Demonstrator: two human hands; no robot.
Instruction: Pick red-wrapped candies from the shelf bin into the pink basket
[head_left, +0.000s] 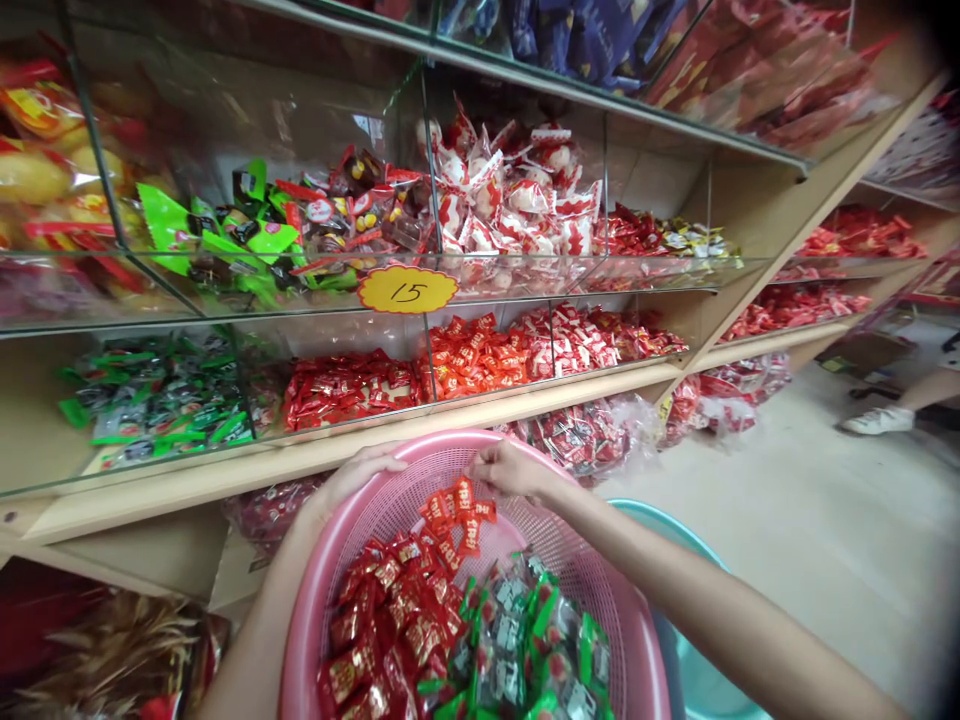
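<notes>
Left hand [358, 474] grips the far rim of the pink basket [491, 540], close to the shelf [187, 483]. The right hand [506, 470] reaches inside, fingers curled together beside the orange candies lying there; whether they pinch one, I cannot tell. Handling these candies [463, 507] seems the current step; the next move calls for a steady rim.

The pink basket [309, 605] holds red candies [405, 610], green candies [525, 630] and fewer orange candies [461, 505].
</notes>
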